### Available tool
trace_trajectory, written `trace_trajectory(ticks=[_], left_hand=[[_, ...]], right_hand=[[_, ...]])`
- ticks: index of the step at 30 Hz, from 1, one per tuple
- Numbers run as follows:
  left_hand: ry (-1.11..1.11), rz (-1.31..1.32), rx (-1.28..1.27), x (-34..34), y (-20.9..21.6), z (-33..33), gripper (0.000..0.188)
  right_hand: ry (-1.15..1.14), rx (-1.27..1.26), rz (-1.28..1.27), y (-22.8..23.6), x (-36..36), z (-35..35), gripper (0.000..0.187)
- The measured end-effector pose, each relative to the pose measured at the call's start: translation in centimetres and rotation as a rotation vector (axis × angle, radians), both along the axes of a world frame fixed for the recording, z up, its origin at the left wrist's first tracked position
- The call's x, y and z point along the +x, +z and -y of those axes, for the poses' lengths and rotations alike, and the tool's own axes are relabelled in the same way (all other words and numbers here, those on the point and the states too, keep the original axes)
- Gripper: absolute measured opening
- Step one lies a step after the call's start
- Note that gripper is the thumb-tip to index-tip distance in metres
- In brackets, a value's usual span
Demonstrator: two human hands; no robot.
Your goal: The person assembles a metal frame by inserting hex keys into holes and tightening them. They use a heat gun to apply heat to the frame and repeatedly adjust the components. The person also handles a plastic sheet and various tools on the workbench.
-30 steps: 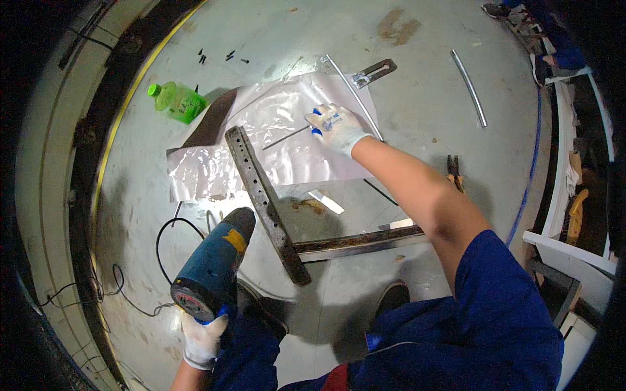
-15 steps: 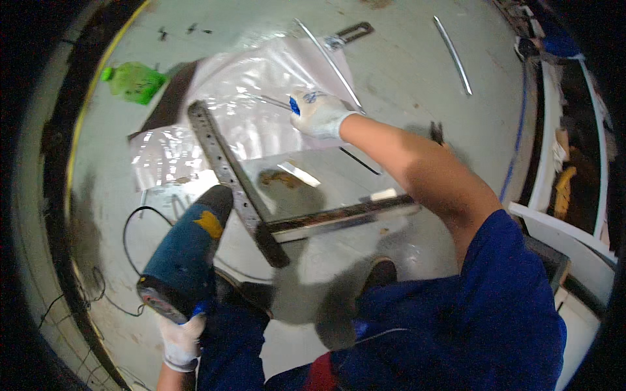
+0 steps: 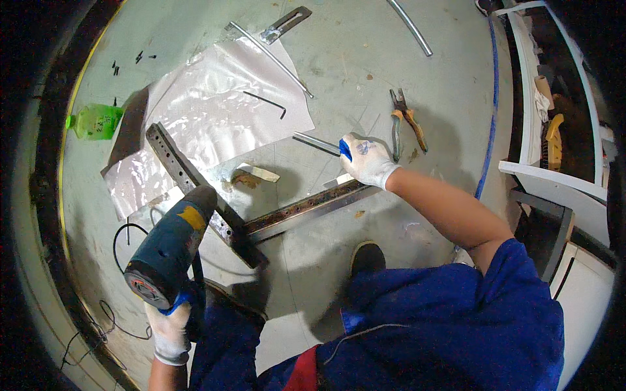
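Note:
My left hand [image 3: 171, 326], in a white glove, grips the handle of a blue corded power tool [image 3: 166, 247] with a dark nose. Its nose hangs over a perforated steel bar [image 3: 173, 159], which meets a second bar [image 3: 306, 208] at a corner. My right hand [image 3: 365, 159], also gloved, is closed round one end of a slim metal rod [image 3: 316, 143], just above the second bar's far end. Close to that hand lie pliers [image 3: 409, 120] with orange handles. A black hex key [image 3: 266, 101] rests on the pale plastic sheet [image 3: 208, 104].
A metal tube [image 3: 270, 58] crosses the sheet's far edge, beside a slotted metal plate [image 3: 285, 25]. Another tube [image 3: 412, 29] lies farther right. A green bottle [image 3: 96, 122] and small dark bolts [image 3: 138, 57] are at left. White shelving [image 3: 554, 179] stands at right.
My right hand has moved from over the sheet back toward me and to the right. The hex key now shows on the sheet. The left hand still holds the power tool; the whole view has shifted.

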State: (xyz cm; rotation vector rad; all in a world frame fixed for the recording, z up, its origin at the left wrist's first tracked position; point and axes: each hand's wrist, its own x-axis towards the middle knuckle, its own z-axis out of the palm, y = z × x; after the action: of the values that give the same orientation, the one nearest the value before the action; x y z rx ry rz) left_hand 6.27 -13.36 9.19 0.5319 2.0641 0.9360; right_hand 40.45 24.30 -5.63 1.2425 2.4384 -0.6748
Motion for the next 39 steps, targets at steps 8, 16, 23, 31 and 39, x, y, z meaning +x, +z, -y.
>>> trace_trajectory(ticks=[8,16,23,31,39], left_hand=[[0.105,0.212,-0.055,1.2,2.2,-1.1,0.054],[0.105,0.219,-0.054,1.4,2.3,-1.5,0.062],[0.118,0.185,-0.002,1.3,1.6,-1.1,0.048],[0.006,0.067,-0.059,0.6,0.8,-0.7,0.046],[-0.036,0.038,-0.017,0.7,0.8,-1.3,0.045]], right_hand=[[-0.046,0.036,-0.050,-0.8,-0.4,-0.3,0.029],[-0.113,0.124,-0.161,-1.3,-5.1,-2.2,0.029],[-0.156,0.136,-0.078,-1.9,-6.9,-2.8,0.033],[-0.178,0.137,-0.092,-2.3,-6.5,-3.4,0.033],[-0.154,0.164,-0.159,-2.5,-5.5,-3.0,0.033]])
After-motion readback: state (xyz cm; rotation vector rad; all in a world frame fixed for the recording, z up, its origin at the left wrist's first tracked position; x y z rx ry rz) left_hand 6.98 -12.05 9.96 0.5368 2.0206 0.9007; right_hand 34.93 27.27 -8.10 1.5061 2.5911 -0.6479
